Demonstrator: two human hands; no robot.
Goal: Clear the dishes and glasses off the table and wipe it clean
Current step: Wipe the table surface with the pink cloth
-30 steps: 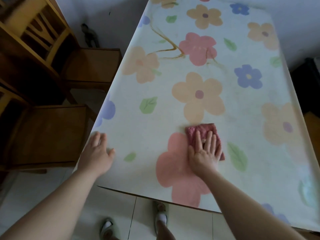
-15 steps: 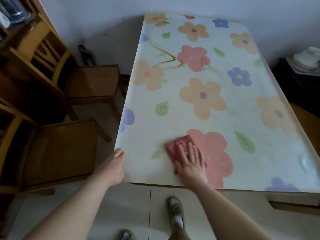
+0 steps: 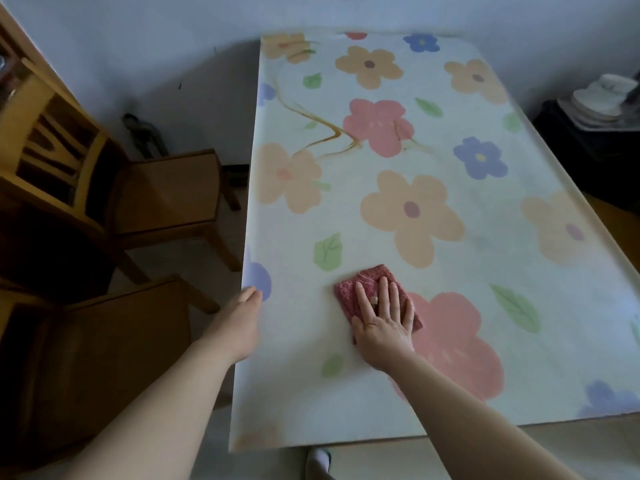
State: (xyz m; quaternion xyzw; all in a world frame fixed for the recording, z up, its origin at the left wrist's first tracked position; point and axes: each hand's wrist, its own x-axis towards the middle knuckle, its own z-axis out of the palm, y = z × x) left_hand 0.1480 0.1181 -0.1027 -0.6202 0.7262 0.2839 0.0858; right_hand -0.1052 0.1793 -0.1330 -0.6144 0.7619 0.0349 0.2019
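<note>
Right hand [image 3: 382, 313] is pressing flat, fingers straight and together, on a nubby pink folded cloth [image 3: 349, 292], partly hiding it. Leftward, the left hand [image 3: 239, 320], fingers relaxed, is touching the smooth floral desk [image 3: 294, 393] edge; blurred pale dishes [image 3: 602, 102] are sitting far right, off the desk.

A single head-worn view looks forward and down — close over the near end of the table [image 3: 485, 271].

Bare R hand [image 3: 382, 320] is pressing down flat, fingers [image 3: 383, 293] straight. Bare L hand [image 3: 239, 323] is resting palm-down, arm extended fwd.
</note>
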